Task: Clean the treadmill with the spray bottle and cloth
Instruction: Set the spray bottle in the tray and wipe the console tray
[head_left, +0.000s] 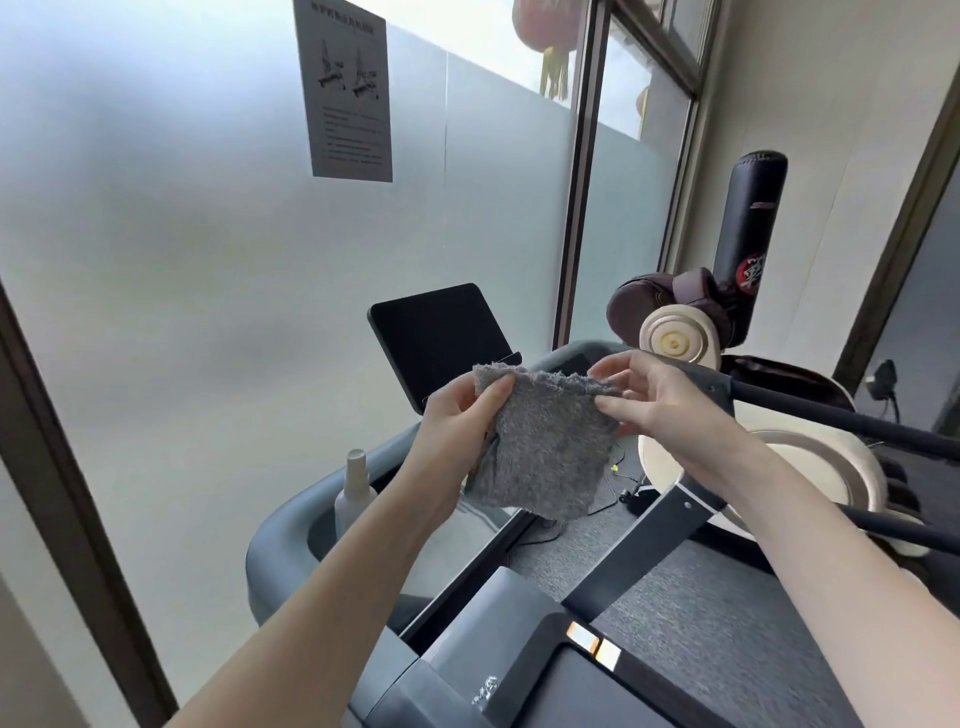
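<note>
Both hands (457, 431) (660, 405) pinch cloth (545, 441) above treadmill (509, 613).

**Console tray + floor**

Treadmill console (275, 545): blue-grey, rounded rim with a recessed tray on the left. White spray bottle (355, 499) stands upright in that tray, cap on. Dark screen (439, 340) sits on the console's far edge, tilted back and switched off. Floor: grey carpet (691, 587), with a black cable (626, 496) lying loose on it beyond the console.
</note>
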